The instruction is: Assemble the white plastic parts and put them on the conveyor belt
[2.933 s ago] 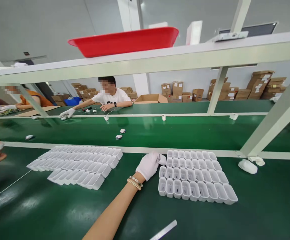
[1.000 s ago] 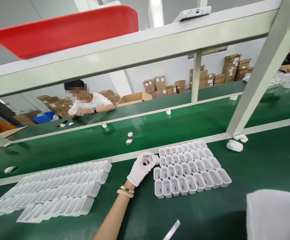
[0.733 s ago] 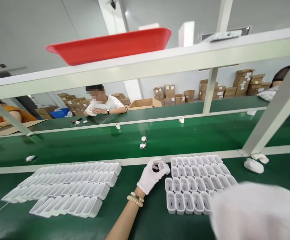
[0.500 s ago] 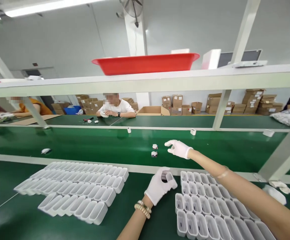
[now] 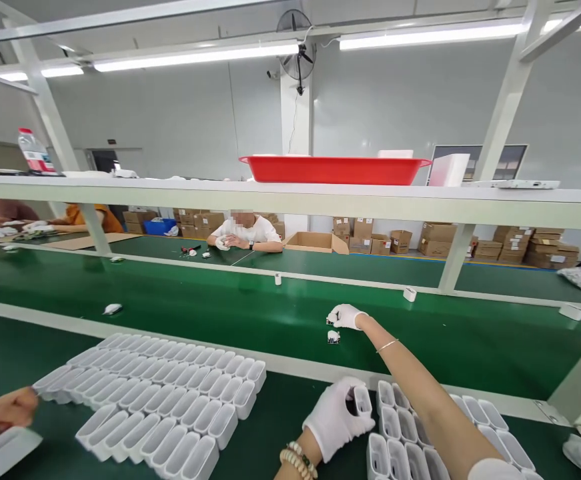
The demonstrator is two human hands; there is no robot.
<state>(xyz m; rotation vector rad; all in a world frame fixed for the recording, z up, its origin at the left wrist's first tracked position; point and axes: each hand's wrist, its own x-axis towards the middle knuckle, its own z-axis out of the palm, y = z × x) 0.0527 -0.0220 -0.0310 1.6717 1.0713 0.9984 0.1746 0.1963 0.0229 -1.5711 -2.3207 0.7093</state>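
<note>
Starting at far left, a co-worker's bare hand [image 5: 5,408] grips a white tray [image 5: 1,451] at the bottom corner, w/ another person in orange [image 5: 84,217] further back behind the frame post. Next over, a big batch of empty white plastic shells [image 5: 165,407] lies in tight rows on the near green bench [image 5: 30,353], & a lone white part [image 5: 113,309] sits on the green conveyor belt [image 5: 210,313] beyond the rail. Mid-frame at bottom, the left hand [image 5: 339,425], white glove, bead bracelet at wrist, has its fingers curled & clamped on one white shell [image 5: 361,400], held open end up just beside the left edge of a second block of shells [image 5: 405,433]. Up on the belt, the right hand [image 5: 346,316], also gloved, reaches out w/ arm crossing over that block; fingertips are pinched together on a small circuit piece [image 5: 331,319], & a second small piece [image 5: 333,337] lies just below it on the belt, close but apart. Behind, a seated person in white tee [image 5: 246,233] works at the far bench. Overhead shelf carries a red tub [image 5: 334,169]; cardboard boxes [image 5: 510,245] stack along the back wall at right.
</note>
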